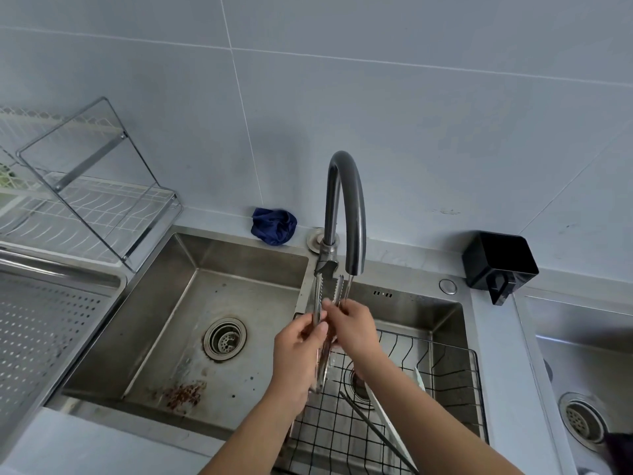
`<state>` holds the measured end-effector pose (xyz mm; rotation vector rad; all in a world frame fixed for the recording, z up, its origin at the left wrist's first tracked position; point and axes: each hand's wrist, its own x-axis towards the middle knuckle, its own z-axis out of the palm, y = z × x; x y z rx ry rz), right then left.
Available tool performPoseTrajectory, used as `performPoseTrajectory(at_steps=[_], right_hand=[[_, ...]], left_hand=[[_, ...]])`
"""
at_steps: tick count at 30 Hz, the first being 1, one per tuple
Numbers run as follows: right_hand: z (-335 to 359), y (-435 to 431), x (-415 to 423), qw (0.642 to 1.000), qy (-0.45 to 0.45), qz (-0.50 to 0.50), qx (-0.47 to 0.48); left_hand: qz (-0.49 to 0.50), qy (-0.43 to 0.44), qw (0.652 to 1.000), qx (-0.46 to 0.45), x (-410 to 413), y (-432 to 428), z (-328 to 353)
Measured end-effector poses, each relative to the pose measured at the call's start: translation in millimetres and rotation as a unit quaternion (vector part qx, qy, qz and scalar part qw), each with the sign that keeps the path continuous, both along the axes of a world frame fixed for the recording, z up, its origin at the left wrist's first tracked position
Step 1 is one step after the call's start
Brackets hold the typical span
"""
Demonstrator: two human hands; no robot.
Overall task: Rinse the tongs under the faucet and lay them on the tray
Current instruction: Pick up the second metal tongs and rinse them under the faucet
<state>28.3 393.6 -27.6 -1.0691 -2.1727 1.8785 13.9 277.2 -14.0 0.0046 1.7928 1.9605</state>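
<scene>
- Sink (164,303): steel double basin that fills the middle of the view. A wire basket (445,371) sits in its right half.
- Tray (41,323): perforated metal, at the left edge beside the sink, well apart from the hands. Judged next move: once rinsed, carry the tongs left across the basin and lay them flat on it.
- Faucet (346,207): dark arched spout at the far side, between the two basins.
- Left hand (298,354): fingers curled round the near handle end of the tongs.
- Right hand (356,323): close beside the left, fingers pinching the tongs at mid-length, just below the spout.
- Tongs (320,293): steel, with toothed arms slightly apart, tips pointing away toward the faucet base, held over the divider. The rinsing step appears to be in hand.
- Water stream (347,286): thin, falling just right of the tongs' tips onto the right hand's fingers.
</scene>
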Motion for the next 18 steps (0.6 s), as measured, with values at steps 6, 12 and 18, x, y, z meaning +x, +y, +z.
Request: performPoseTrajectory(at_steps=[6,12,18], right_hand=[[13,3,-9,0.991,0.122,-0.035,-0.038],[21,11,-6,0.986,0.144,0.012,-0.088],[16,-8,14,0.974,0.183,0.035,-0.127]], left_hand=[[0.000,-0.043,0.998,0.048,-15,8,4],[0.001,-0.071,0.996,0.045,-21,6,-2],[0.015,-0.113,0.991,0.064,-25,17,2]])
